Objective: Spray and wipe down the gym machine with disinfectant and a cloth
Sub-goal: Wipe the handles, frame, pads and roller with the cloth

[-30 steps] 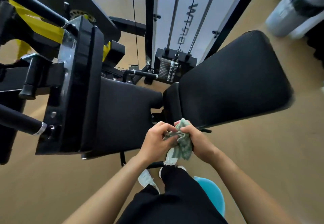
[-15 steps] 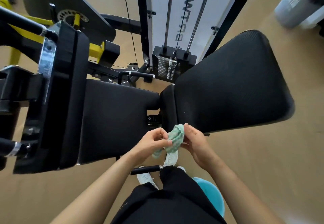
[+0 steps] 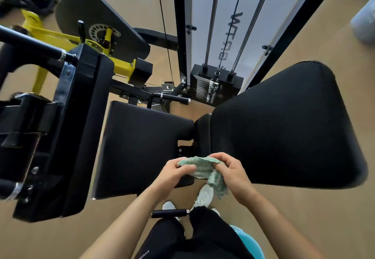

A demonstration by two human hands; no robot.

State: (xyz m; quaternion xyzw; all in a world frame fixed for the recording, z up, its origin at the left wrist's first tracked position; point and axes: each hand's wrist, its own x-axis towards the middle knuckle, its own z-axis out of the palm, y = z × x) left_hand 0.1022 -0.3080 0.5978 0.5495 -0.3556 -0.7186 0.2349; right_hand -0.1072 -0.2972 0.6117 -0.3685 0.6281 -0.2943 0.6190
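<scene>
A green and white cloth (image 3: 203, 167) is stretched between my two hands, just above the near edge of the gym machine. My left hand (image 3: 172, 174) pinches its left end and my right hand (image 3: 233, 174) grips its right end, with a tail hanging down. The black seat pad (image 3: 142, 147) lies to the left of my hands and the large black back pad (image 3: 284, 128) to the right. No spray bottle is in sight.
The weight stack (image 3: 215, 85) with guide rods and cable stands behind the pads. A yellow frame (image 3: 119, 66) and black padded arm (image 3: 67, 124) fill the left. A short black handle (image 3: 169, 213) juts out by my shoes. A blue object (image 3: 251, 242) is behind my leg.
The cloth was bunched between my hands and is now spread out between them. The view has shifted right, so the machine sits further left in the frame.
</scene>
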